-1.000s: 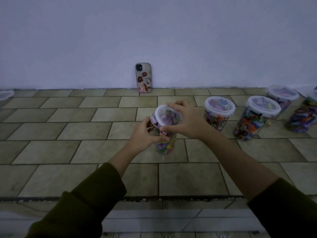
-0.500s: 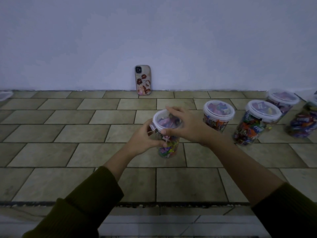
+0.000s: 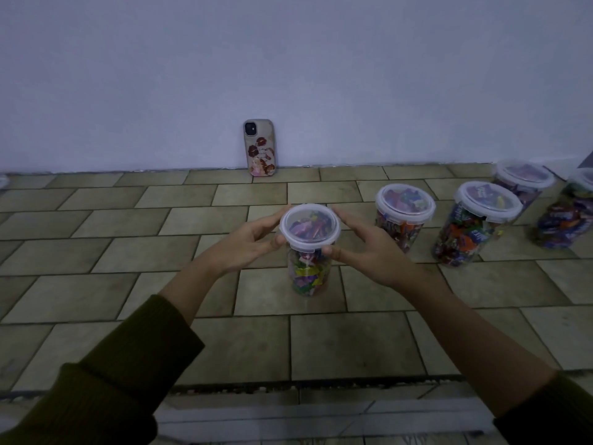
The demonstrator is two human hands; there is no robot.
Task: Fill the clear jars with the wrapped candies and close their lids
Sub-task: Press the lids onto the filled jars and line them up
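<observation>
A clear jar [image 3: 308, 274] full of colourful wrapped candies stands upright on the tiled floor in the middle. Its clear lid [image 3: 309, 227] sits flat on top. My left hand [image 3: 247, 244] lies against the lid's left side, fingers fairly straight, thumb at the rim. On the lid's right side my right hand [image 3: 369, 248] does the same, its thumb pressing the front rim. To the right stand more lidded candy jars: one [image 3: 405, 216] close by, another [image 3: 478, 226] beyond it, and two at the frame's edge [image 3: 521, 181] [image 3: 564, 216].
A phone in a patterned case [image 3: 260, 147] leans on the wall behind the jar. A clear object [image 3: 2, 181] shows at the far left edge. A dark joint [image 3: 288, 385] runs across the floor near me, with paler flooring below it.
The jar was tilted and held in both hands; now it stands upright on the floor. My right hand slid off the lid's top to its right side, and my left hand rose from the jar's body to the rim.
</observation>
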